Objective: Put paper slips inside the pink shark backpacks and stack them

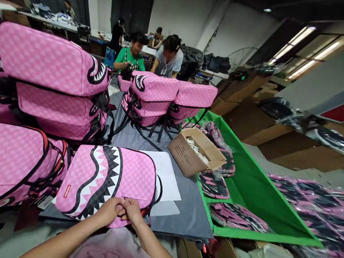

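A pink checkered backpack (pixel 107 181) with a black and white shark-mouth print lies flat on the grey table (pixel 189 211) right in front of me. My left hand (pixel 110 210) and my right hand (pixel 132 210) meet at its near edge, fingers pinched together against each other and on the bag's bottom edge. What the fingertips hold is too small to make out. White paper sheets (pixel 167 177) lie under the bag's right side.
Stacks of the same pink backpacks (pixel 50 78) crowd the left and far table (pixel 159 98). An open cardboard box (pixel 195 151) sits right of centre. A green bin (pixel 253 192) holds bagged pink items. Two people work at the far end; cartons stand to the right.
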Tool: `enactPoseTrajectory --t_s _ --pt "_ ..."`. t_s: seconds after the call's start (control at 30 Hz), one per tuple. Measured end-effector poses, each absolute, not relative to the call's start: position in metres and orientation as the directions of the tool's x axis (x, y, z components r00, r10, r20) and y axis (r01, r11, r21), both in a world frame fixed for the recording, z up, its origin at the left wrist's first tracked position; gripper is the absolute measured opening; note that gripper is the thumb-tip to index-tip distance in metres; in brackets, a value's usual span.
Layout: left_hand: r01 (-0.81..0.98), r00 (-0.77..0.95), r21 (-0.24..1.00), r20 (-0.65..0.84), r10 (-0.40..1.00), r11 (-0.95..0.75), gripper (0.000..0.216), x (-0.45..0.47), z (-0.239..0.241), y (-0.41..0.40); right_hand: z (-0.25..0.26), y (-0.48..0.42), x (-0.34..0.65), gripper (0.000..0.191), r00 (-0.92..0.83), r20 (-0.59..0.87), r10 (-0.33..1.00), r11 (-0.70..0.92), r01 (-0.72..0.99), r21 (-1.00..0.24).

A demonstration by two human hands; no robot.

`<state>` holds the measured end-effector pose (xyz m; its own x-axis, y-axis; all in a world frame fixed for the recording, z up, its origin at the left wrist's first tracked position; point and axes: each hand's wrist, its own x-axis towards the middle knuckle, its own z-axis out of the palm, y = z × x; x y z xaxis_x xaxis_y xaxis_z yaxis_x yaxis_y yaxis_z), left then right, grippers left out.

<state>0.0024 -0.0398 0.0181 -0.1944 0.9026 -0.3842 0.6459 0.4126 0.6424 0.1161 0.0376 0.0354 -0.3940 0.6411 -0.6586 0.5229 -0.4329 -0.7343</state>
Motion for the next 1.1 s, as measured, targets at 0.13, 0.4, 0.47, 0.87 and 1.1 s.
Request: enactPoseTrajectory --t_s 0.13,0.4,0.47,0.87,1.1 --pt "0.696 -0.35 0.608 -0.178 0.92 0.383 0.037 -0.04 0.029 -0.062 0.032 0.045 0.118 0.032 -0.445 -0.606 0.659 -0.226 0.651 -0.725" --pt "0.865 -0.501 0.056 0.114 0.858 0.498 0.065 -0.135 0.01 -0.088 0.022 0.031 0.11 0.025 -0.483 -0.403 0.777 0.393 0.873 -0.288" --pt "0.883 -0.469 0.03 0.067 0.881 0.468 0.067 -0.143 0.008 -0.092 0.039 0.036 0.117 0.026 -0.456 -0.361 0.813 0.445 0.887 -0.119" --pt "0.936 -0.313 0.152 -0.055 0.948 0.317 0.077 -0.15 0.015 -0.092 0.035 0.023 0.113 0.03 -0.171 -0.168 0.971 0.169 0.985 -0.023" --pt "0.948 -0.268 0.17 -0.019 0.963 0.267 0.072 -0.153 0.016 -0.096 -0.018 -0.048 0.108 0.024 -0.019 -0.222 0.975 -0.134 0.747 -0.651"
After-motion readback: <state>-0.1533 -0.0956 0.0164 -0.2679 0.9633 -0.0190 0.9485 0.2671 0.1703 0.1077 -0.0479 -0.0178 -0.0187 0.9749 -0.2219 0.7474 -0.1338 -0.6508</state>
